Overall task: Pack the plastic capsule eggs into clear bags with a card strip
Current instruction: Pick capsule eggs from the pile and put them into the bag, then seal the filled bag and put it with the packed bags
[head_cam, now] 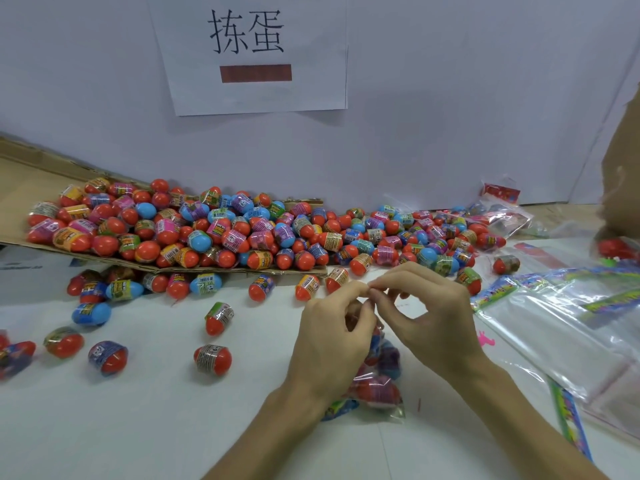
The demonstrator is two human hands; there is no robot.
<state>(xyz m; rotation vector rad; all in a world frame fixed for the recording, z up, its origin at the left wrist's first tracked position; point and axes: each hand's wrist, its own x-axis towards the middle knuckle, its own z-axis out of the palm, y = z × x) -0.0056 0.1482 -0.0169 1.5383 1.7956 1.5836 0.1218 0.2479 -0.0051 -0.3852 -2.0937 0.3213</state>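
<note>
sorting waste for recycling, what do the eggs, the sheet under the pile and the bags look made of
Eggs: hard plastic, glossy, judging by sharp highlights, each banded in printed shrink film.
Sheet: brown cardboard, matte, likely corrugated from its ragged edge.
Empty bags and filled bag: thin clear plastic film, shiny, creased.

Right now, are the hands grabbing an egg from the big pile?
No: the left hand and right hand pinch the top of a clear bag holding eggs, nearer than the pile.
</note>
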